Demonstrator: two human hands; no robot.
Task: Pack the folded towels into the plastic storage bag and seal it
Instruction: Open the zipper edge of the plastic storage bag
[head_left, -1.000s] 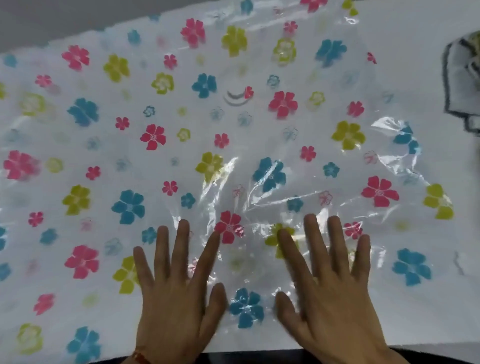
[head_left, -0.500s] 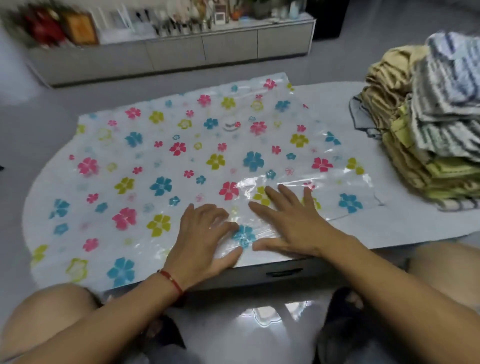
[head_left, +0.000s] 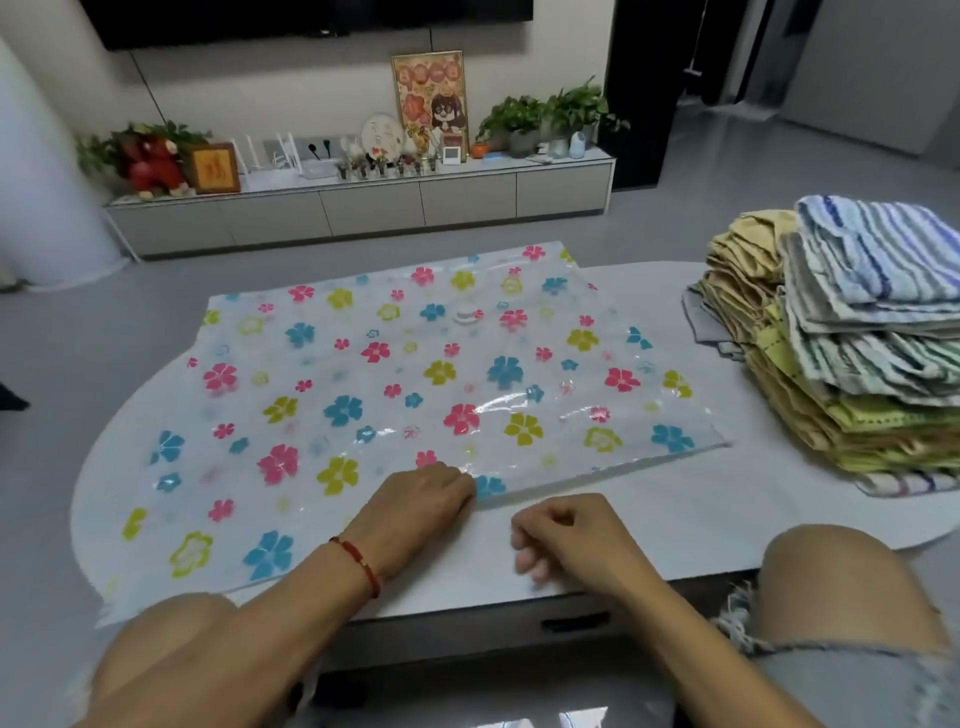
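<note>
Grip, left: left hand (head_left: 423, 501) lay knuckles-up on the near edge of the plastic storage bag (head_left: 395, 395), fingers curled down onto the film; whether they pinched the edge or only pressed it could not be told.
Grip, right: right hand (head_left: 563, 538) was loosely curled and held nothing; it rested on the bare bench (head_left: 727, 499) just beside the bag's near edge, apart from the film.
Bag: flat and empty, clear film printed with pink, blue and yellow flowers, spread across the middle of the bench; left near corner overhung the bench edge toward the knee. A round valve (head_left: 465, 316) showed near the far end. Film was rippled and glinting near the right side.
Towels: folded towels (head_left: 852, 343) stood in a tall stack at the right of the bench, well apart from the bag; striped blue-and-white ones on top, yellow and tan below.
Progress (judged): at the start. Bag laid out; no towel inside; mouth apparently not opened. Left: open the near edge, load the stack, press the seal shut.
Surroundings: grey floor beyond; low cabinet (head_left: 363, 208) along the far wall carried plants, a framed picture and small ornaments.
Obstructions (judged): none between hands and stack; the thin film may cling shut, and the stack looked tall for one lift.
</note>
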